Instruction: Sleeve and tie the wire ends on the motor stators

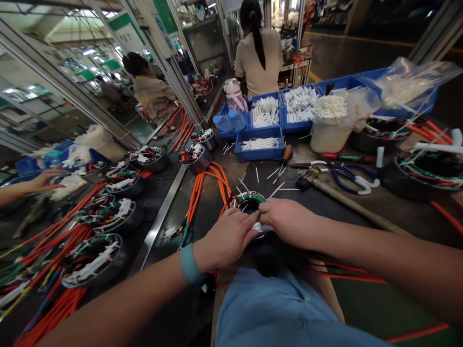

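A round motor stator [249,196] with green, red and white windings sits at the bench edge in front of my body. My left hand [229,236] lies over its near left rim, fingers bent onto it and thumb toward the middle. From the right, my right hand [285,219] reaches in with its fingers pressed together at the inner rim, and what they pinch is hidden. A bit of white material [257,227] shows between both hands. Orange lead wires [197,193] run off to the left. Thin white sticks [277,189] lie scattered just beyond the stator.
Blue bins [259,153] of white tubes stand ahead. A hammer [347,202], pliers [356,178] and a screwdriver [287,153] lie at right. More stators [96,258] line the conveyor at left, where another person's hand [47,180] reaches in. Two co-workers sit farther back.
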Tool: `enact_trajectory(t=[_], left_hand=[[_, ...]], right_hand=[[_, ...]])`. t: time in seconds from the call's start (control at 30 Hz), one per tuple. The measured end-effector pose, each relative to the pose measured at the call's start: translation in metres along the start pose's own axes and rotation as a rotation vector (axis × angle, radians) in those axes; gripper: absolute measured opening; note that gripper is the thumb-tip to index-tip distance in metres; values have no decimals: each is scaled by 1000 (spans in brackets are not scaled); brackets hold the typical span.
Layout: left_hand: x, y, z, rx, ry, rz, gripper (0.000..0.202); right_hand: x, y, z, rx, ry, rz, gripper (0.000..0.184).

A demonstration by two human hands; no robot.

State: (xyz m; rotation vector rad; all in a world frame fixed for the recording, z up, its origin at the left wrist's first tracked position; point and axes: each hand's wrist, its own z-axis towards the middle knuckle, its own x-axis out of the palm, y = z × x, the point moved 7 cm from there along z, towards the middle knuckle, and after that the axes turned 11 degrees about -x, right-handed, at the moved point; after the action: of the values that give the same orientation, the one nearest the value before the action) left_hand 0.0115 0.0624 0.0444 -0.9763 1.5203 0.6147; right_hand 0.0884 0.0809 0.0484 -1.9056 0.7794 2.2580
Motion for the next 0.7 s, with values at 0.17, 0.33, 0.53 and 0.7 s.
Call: enact_trajectory(t=[0.17, 0.33, 0.53, 0.7], left_hand=[[-4, -1, 4, -39, 43, 60, 20], [-5, 0, 6, -54, 56, 57, 24], [-3, 4, 9, -79, 97, 28, 26], [-4, 2, 9, -78, 107, 39, 24]], right_hand=[[2, 4, -8, -69, -82, 7, 20], [-49, -89, -56, 132, -498, 21, 22], [-133, -221, -159, 938, -831, -538, 35], [-141, -230, -149, 885, -648, -620, 31]])
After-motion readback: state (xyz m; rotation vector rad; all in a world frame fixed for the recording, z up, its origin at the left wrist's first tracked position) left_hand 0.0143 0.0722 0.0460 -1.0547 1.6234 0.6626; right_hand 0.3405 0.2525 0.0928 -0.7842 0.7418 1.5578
